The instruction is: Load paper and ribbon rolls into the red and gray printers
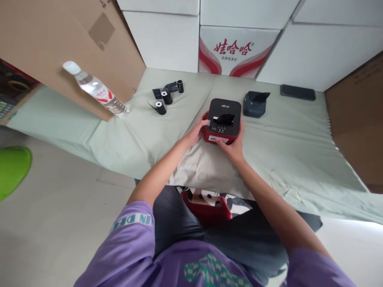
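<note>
Gripping the red printer (223,121) near the table's (299,135) front edge, my left hand (200,129) and right hand (231,147) clasp its sides.

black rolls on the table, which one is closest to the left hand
The front roll, nearest the left hand on the red printer. The middle roll and the small back roll lie farther off.

Right-hand fingers (223,144) partly behind printer (223,119)
</note>
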